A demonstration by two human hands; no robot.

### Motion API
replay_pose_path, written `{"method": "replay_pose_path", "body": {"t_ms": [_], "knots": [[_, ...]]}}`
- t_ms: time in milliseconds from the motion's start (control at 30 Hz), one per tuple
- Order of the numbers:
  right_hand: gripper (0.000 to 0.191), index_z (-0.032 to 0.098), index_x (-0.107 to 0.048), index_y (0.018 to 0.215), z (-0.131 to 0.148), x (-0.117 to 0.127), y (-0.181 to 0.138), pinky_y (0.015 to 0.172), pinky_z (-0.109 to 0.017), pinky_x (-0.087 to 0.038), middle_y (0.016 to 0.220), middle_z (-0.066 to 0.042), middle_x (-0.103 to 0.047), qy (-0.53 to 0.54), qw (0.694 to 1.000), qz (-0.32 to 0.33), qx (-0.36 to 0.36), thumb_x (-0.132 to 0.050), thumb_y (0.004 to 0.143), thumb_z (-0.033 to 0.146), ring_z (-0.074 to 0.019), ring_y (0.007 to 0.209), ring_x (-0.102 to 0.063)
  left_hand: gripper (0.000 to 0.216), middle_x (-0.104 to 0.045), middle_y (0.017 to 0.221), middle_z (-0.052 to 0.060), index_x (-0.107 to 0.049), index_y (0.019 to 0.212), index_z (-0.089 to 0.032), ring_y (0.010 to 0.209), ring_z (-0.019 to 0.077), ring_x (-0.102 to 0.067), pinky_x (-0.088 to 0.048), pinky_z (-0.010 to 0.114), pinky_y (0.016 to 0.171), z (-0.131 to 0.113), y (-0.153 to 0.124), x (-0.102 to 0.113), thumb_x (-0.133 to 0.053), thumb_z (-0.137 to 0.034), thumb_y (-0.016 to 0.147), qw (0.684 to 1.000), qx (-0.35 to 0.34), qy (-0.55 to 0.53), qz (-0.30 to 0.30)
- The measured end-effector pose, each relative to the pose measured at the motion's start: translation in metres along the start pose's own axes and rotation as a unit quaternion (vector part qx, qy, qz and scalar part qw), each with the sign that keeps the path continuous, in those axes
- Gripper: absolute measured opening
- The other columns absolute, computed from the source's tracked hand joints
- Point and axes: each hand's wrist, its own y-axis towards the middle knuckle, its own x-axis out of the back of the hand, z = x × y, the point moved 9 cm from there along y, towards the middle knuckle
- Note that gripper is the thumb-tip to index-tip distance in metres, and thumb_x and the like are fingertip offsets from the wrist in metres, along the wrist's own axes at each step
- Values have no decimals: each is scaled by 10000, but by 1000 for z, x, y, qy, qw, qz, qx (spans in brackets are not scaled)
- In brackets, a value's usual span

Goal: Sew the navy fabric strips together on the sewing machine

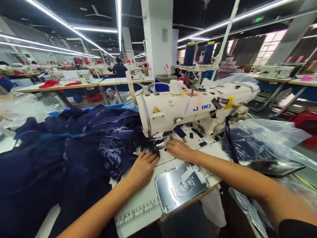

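Observation:
A white sewing machine [170, 109] with a blue brand name stands before me. My left hand [146, 165] lies left of the needle area, its fingers stretched out over a piece of dark navy fabric [150, 147]. Close to the presser foot, my right hand [179, 149] has its fingers drawn together, pointing left. A small dark bit shows at its fingertips, too small to name. The heap of navy garments [81, 142] spreads on my left and reaches up to the machine head.
A shiny metal tin lid [182, 186] lies at the table's front edge beside a printed ruler [138, 211]. Small navy scraps [179, 131] litter the machine bed. Clear plastic bags [267, 138] lie right. Two navy thread cones [189, 54] stand behind. A person [119, 67] is far off.

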Motion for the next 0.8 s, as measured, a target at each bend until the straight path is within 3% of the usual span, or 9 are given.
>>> {"method": "replay_pose_path", "body": {"t_ms": [233,400,800], "knots": [[102,99,-558,792,3,-7,1,698,-292,-419,784,-84,-541,7,999,33,-42,-470,842,90,-182,746,-508,333,-595,1110,109,-555,1100,-107,987,210,-545,-437,338,809,-7,-2,-9,-391,-25,821,999,-28,40,-4],[90,132,-555,772,0,-16,19,675,-252,-382,807,-51,-545,91,990,43,-101,-501,840,106,-147,733,-498,313,-568,1152,143,-543,1114,-80,970,228,-555,-435,345,792,-12,-4,-12,-418,-53,829,996,-50,79,-15],[111,144,-561,642,-17,-37,28,537,-205,-290,619,32,-529,285,924,75,-245,-566,751,124,-92,571,-454,247,-549,1188,87,-569,979,-120,934,215,-532,-415,341,744,-11,-2,-14,-390,-45,827,996,-49,77,-5]]}}
